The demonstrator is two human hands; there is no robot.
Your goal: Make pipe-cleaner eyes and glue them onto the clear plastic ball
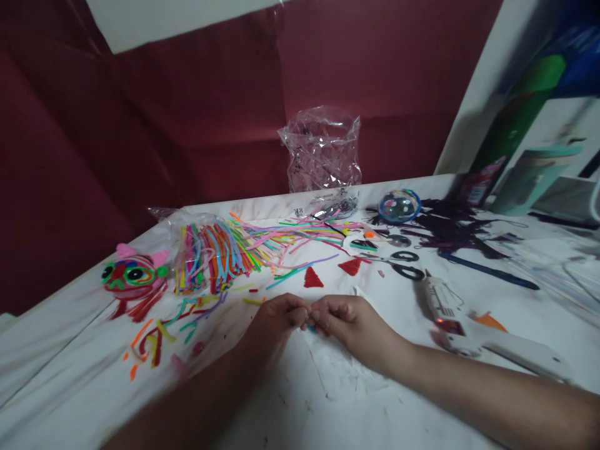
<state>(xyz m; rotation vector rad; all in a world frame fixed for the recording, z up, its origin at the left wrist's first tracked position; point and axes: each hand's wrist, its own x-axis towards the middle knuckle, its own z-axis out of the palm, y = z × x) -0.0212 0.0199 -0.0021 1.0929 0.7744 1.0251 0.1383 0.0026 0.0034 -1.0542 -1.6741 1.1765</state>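
Over the middle of the white table, my left hand and my right hand meet fingertip to fingertip. Both are closed in a pinch. Whatever they hold is mostly hidden; a small bluish bit shows under the right fingers, too little to name. A thin clear sheet lies beneath my hands. Just beyond them are two red fuzzy triangles, one nearer the left and another farther right. Short cut pipe cleaner pieces are scattered left of my left arm.
A colourful pipe-cleaner animal face sits at far left, beside a bag of pipe cleaners. Scissors, a white hot glue gun and a blue pen lie right. Behind stand a clear plastic bag and a tape roll.
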